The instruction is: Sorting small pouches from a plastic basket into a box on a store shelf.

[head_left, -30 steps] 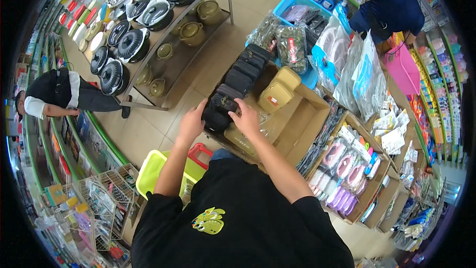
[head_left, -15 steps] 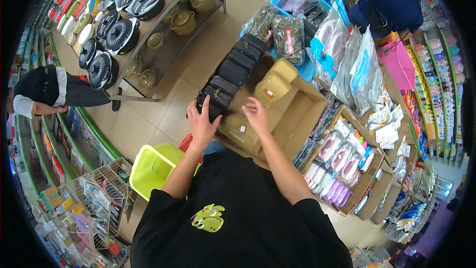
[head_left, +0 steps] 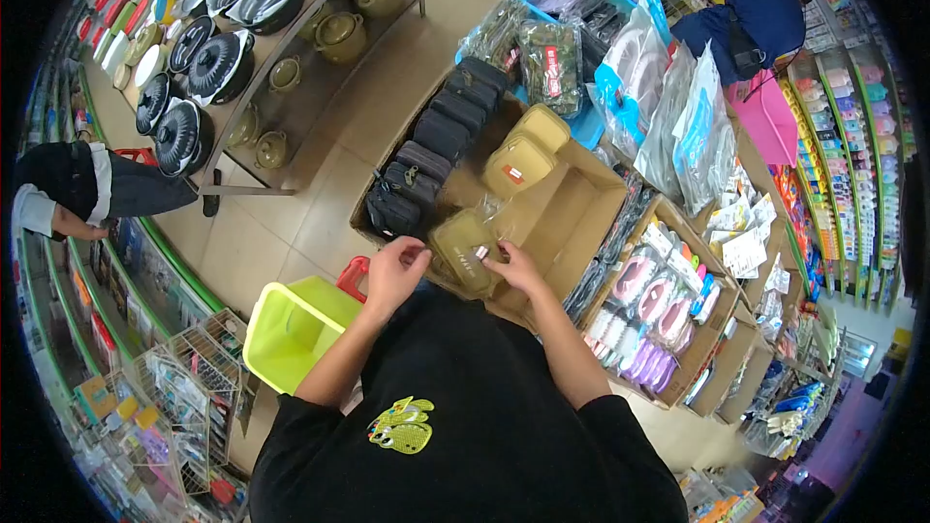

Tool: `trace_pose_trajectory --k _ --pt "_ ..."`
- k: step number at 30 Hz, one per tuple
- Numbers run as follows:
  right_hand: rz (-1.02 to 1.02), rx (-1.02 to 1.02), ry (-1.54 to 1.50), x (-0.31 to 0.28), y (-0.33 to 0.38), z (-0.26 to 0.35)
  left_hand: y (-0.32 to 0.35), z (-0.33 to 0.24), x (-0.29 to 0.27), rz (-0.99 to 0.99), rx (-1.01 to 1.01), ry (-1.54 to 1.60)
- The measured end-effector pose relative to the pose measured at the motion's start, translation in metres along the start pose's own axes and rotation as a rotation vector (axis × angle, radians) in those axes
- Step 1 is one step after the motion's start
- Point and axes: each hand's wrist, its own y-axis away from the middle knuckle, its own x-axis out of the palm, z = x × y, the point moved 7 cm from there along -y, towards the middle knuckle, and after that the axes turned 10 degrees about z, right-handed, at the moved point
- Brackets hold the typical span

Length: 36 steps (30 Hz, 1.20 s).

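Note:
A khaki zip pouch (head_left: 463,244) with a small white tag lies at the near end of a cardboard box (head_left: 591,232), some clear plastic beside it. My right hand (head_left: 515,269) pinches its right edge near the tag. Left of the pouch, my left hand (head_left: 395,276) has its fingers curled in; whether anything is between them is hidden. Just beyond that hand, a row of dark pouches (head_left: 441,134) stands along the box's left side. Two more khaki pouches (head_left: 521,165) lie overlapping farther back in the box.
A yellow-green bin (head_left: 291,329) with a red handle stands at my left. Cooking pots (head_left: 221,66) fill a shelf at the far left. Packaged goods (head_left: 649,320) are in boxes on the right. One person (head_left: 82,184) stands left; another (head_left: 751,19) bends down far right.
My left hand has left the nearest dark pouch and come back toward me, its fingers curling. My right hand has come down onto the near khaki pouch's edge.

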Motion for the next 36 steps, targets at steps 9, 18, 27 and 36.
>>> trace_pose_trajectory --k 9,18,27,36 --pt "-0.049 0.285 -0.776 0.002 0.07 -0.02 -0.031 0.065 0.081 0.308 0.031 -0.146" --pt "-0.079 0.077 -0.929 0.009 0.058 -0.039 -0.103 0.136 0.145 0.511 -0.196 -0.195" --pt "-0.194 -0.158 -0.57 0.004 0.038 -0.011 -0.113 0.006 0.111 0.282 0.167 -0.141" --pt "-0.466 0.008 -0.041 -0.018 -0.006 0.025 -0.163 0.021 0.13 0.28 0.107 0.339"
